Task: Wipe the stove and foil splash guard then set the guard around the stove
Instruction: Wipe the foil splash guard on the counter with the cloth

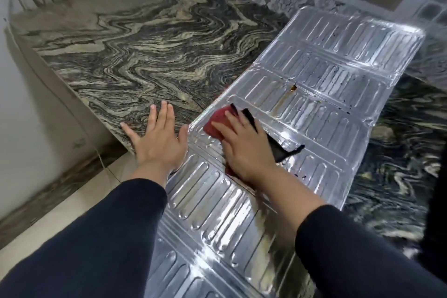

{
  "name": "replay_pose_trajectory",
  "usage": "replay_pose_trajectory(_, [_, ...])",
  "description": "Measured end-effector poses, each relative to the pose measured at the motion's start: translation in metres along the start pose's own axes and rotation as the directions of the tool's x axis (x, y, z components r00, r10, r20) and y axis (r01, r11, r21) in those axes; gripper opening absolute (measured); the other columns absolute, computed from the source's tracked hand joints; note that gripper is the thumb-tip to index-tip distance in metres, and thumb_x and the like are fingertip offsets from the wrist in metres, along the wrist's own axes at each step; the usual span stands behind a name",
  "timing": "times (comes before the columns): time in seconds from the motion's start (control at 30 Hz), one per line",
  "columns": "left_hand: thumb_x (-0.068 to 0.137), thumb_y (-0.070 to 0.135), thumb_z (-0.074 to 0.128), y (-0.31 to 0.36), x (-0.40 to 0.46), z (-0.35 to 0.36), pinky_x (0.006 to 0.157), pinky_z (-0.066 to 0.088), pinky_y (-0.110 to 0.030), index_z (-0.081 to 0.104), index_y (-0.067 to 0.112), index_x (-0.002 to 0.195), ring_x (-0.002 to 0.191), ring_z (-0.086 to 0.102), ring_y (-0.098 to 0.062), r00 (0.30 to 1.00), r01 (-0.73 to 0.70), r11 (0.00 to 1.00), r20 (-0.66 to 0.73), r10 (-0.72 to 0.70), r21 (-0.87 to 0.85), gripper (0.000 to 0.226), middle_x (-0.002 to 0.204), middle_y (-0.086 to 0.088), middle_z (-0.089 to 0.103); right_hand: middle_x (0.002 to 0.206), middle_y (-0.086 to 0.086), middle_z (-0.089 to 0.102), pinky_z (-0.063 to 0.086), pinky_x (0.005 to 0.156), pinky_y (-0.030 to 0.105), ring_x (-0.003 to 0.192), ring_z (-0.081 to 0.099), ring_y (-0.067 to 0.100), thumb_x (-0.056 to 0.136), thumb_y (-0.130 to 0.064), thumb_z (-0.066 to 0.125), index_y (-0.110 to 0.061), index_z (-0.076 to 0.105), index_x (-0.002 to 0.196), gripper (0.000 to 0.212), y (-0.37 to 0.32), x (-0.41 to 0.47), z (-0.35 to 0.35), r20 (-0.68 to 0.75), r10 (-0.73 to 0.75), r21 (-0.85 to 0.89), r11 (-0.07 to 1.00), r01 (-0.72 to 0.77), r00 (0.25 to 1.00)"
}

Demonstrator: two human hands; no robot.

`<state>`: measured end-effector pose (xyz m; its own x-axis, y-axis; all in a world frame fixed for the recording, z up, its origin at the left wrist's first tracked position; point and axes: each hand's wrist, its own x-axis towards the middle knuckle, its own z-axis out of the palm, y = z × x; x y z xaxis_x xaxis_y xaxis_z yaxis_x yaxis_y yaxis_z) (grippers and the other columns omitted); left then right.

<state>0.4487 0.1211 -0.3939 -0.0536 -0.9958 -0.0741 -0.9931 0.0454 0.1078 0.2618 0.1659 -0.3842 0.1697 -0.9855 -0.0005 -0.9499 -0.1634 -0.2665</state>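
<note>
Counter point(135, 38) runs wide left of foil guard point(326, 60); L hand point(157, 143) spread at its edge, R hand point(244, 150) flat on cloth point(216, 121).

We see a bare left hand point(157, 145) and right hand point(244, 152). Both arms wear dark navy long sleeves point(96, 237).

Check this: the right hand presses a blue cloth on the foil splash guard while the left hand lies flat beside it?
The cloth is red, not blue, per the head view. The right hand presses it on the foil splash guard; the left hand lies flat beside it.
</note>
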Motion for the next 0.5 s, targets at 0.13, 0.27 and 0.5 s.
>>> replay_pose_trajectory(0.13, [0.094,0.058,0.003,-0.002,-0.002,0.0,0.108,-0.01,-0.069,-0.005,0.023,0.152,0.145,-0.016,-0.008,1.0,-0.014,1.0,0.004,0.015,-0.012,0.069,0.159,0.011,-0.014,0.157,-0.006,0.025,-0.001,0.116,0.046,0.147,0.014,0.018,0.091,-0.041,0.023,-0.043,0.037,0.138,0.049,0.005,-0.07,-0.004,0.044,-0.07,0.024,0.997,0.069,0.997])
replay_pose_trajectory(0.27, [0.093,0.06,0.004,-0.005,-0.003,0.002,0.11,-0.008,-0.067,-0.003,0.022,0.152,0.146,-0.014,-0.008,0.999,-0.035,0.999,-0.01,0.035,-0.013,0.07,0.159,0.012,-0.012,0.157,-0.012,0.021,0.0,0.117,0.052,0.147,0.01,0.014,0.095,-0.039,0.027,-0.048,0.031,0.139,0.045,0.058,-0.069,-0.017,0.037,-0.017,-0.016,1.0,0.018,0.999])
replay_pose_trajectory(0.5, [0.092,0.061,0.005,-0.006,0.001,0.007,0.11,-0.005,-0.067,-0.003,0.025,0.152,0.145,-0.013,-0.005,0.999,-0.021,1.0,-0.031,0.021,0.007,0.071,0.159,0.015,-0.012,0.158,-0.008,0.021,-0.004,0.115,0.058,0.147,0.012,0.017,0.096,-0.037,0.021,-0.044,0.029,0.141,0.046,0.15,0.024,-0.039,-0.06,0.227,-0.063,0.971,-0.231,0.972])
